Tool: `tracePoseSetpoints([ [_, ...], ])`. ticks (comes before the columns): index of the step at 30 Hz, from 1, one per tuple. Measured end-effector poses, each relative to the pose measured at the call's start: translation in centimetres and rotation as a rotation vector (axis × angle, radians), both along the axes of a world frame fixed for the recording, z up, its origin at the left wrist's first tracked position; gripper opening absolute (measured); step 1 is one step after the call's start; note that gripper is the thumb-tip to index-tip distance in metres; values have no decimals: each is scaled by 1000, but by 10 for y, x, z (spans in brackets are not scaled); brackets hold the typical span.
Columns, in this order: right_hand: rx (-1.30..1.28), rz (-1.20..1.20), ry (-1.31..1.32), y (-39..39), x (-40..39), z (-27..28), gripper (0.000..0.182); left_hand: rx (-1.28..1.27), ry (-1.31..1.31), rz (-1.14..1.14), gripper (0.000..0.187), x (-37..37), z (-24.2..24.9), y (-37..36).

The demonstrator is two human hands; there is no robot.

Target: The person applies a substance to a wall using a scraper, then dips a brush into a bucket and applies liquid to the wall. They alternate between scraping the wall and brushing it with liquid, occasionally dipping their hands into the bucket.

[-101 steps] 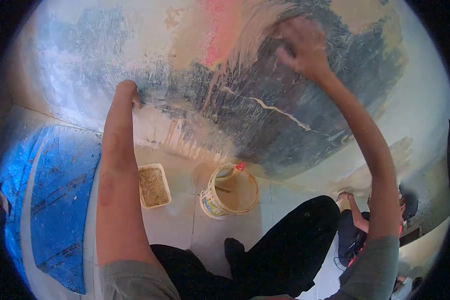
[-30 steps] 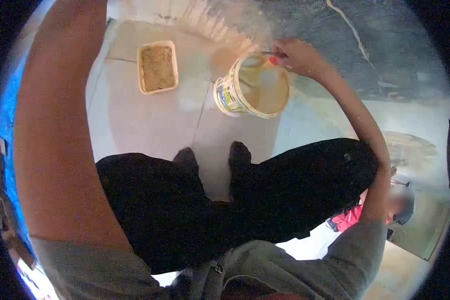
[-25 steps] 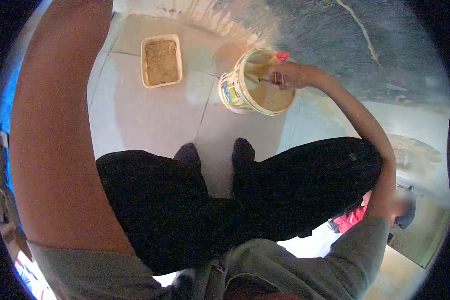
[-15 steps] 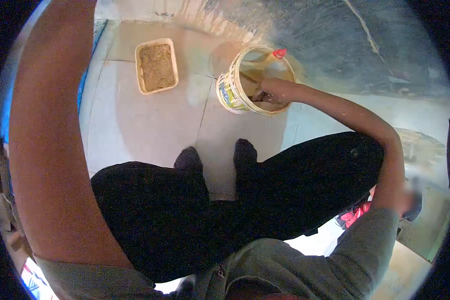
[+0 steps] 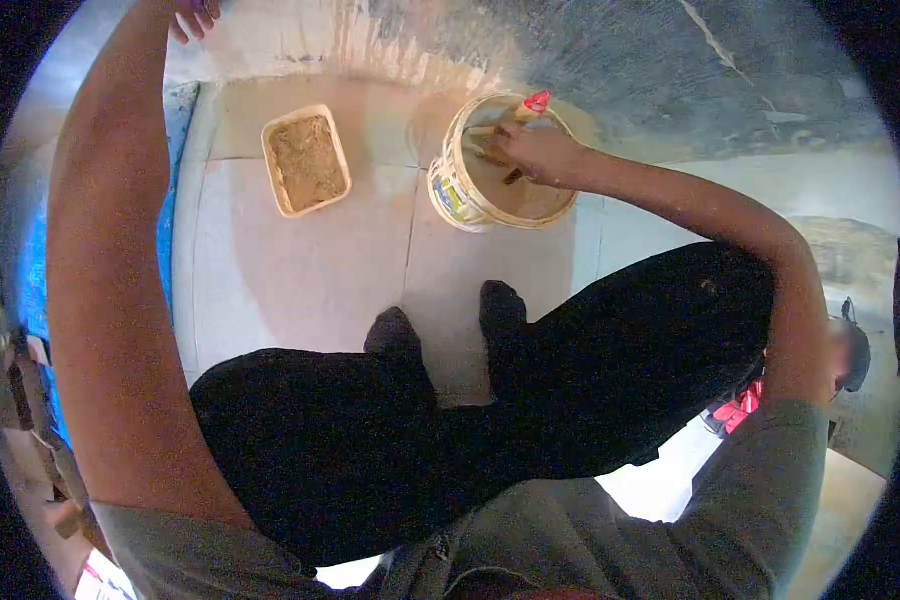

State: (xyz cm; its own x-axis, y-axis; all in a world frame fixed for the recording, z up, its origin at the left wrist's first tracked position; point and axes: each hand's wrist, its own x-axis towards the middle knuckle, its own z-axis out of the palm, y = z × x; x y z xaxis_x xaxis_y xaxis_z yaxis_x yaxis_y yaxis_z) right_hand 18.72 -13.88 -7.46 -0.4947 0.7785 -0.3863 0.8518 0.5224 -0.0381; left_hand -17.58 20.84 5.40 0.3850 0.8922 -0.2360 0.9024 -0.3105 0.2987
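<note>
My right hand (image 5: pixel 538 157) is inside the mouth of a white plastic bucket (image 5: pixel 448 205) with a printed label, which holds murky brownish liquid. Its fingers are curled round something mostly hidden; a short dark end (image 5: pixel 513 177) sticks out below them. A red-ended item (image 5: pixel 537 101) rests at the bucket's far rim. My left hand (image 5: pixel 198 18) is raised at the top left edge, by the wall, with its visible fingers apart and nothing seen in them. Left of the bucket, a cream rectangular tub (image 5: pixel 346 170) holds wet brown mud-like material.
A stained wall (image 5: pixel 620 60), pale below and dark grey to the right, rises behind the bucket. Pale floor tiles (image 5: pixel 300 270) lie under my feet. Blue sheeting (image 5: pixel 36 270) runs along the left. Another person (image 5: pixel 845 355) is partly visible at the right.
My right hand has shifted up and left within the bucket. The fingers of my left hand have come into sight at the top. The view has tilted slightly, so the tub sits lower.
</note>
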Motion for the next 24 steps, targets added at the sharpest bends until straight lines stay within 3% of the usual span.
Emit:
tracePoseSetpoints([
  [4,-9,-8,-240,0,-11,12,48,-168,-57,61,45,-14,-13,14],
  [7,409,28,-64,-2,0,0,34,-300,-89,107,45,-25,-22,26],
  [9,443,24,-224,0,8,-13,17,-400,-109,175,45,-30,-36,35],
  [10,454,17,-226,0,3,2,17,-444,-121,209,45,-33,-40,40],
  [12,241,-13,-292,0,-18,33,20,-558,-129,243,45,-39,-46,46],
  [14,101,-107,-424,5,-32,41,23,-757,-126,118,46,-48,-41,56],
  [16,25,-193,-533,4,-28,45,25,-654,-149,126,47,-46,-36,38],
  [18,327,97,-93,-2,-15,51,11,-556,-139,210,50,-36,-34,30],
  [22,290,2,-298,15,-14,40,12,-557,-103,318,56,-32,-35,36],
  [24,286,15,-370,26,-13,47,15,-542,62,133,59,-34,-33,40],
])
